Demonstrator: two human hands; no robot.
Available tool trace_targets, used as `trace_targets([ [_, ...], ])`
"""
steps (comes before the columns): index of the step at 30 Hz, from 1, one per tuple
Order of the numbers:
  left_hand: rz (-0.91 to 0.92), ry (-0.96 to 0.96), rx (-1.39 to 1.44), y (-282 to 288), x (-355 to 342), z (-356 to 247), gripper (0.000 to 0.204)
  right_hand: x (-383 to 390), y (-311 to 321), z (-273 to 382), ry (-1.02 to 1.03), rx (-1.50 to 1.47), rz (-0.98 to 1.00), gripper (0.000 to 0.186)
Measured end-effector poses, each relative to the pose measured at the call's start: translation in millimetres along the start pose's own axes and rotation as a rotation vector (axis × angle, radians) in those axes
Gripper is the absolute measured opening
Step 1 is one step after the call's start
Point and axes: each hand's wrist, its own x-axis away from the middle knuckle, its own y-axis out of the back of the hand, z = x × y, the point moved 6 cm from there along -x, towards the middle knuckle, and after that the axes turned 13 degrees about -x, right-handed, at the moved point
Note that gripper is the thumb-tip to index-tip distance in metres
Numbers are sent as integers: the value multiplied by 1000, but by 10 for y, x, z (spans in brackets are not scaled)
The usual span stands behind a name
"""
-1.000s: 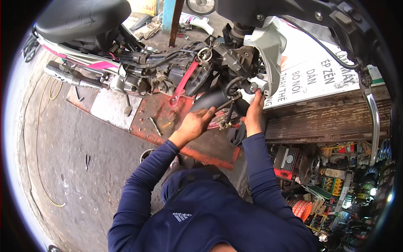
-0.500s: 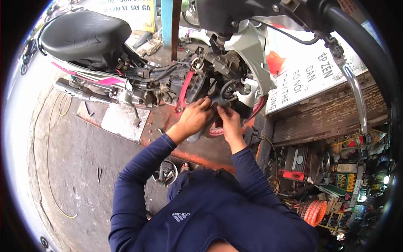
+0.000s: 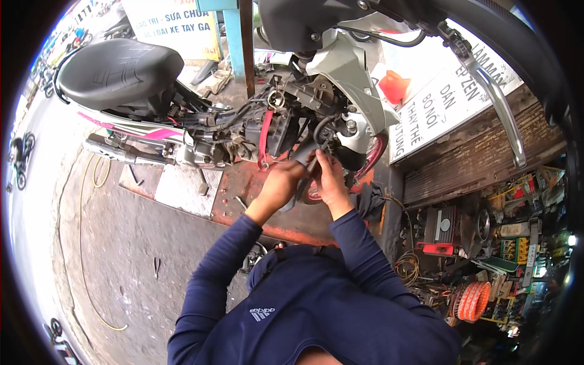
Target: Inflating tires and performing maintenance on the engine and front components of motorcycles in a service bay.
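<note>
A partly stripped scooter stands before me, with its black seat (image 3: 121, 70) at left and its pale front panel (image 3: 350, 73) at right. At its front, my left hand (image 3: 281, 187) has its fingers curled together against a grey curved piece (image 3: 303, 151). Close beside it, my right hand (image 3: 331, 177) pinches with thumb and fingers at a small dark part, whose kind I cannot make out. The left fingertips are partly hidden. A red strap (image 3: 265, 137) hangs from the exposed frame left of my hands. Behind the right hand is a white plastic container (image 3: 353, 141).
The scooter is over a red platform (image 3: 240, 190) with a metal plate (image 3: 188, 187). Pliers (image 3: 157, 267) and a yellow hose (image 3: 85, 292) lie on the ground at left. A red-and-black box (image 3: 439, 234) and an orange coil (image 3: 473, 301) stand at right. The brake lever (image 3: 502, 115) juts out upper right.
The view has shifted, and the scooter's front appears slightly farther left. Both hands stay together at the scooter's front, the left one slightly lower in the picture.
</note>
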Motion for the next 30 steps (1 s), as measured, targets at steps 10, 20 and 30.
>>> trace_targets([
  [10, 496, 852, 874, -473, 364, 50, 33, 141, 308, 195, -16, 442, -171, 34],
  [20, 259, 1075, 2011, -665, 746, -234, 57, 168, 264, -2, -203, 159, -89, 26],
  [30, 153, 1035, 1487, -714, 617, 63, 27, 13, 241, -102, -246, -66, 49, 23],
])
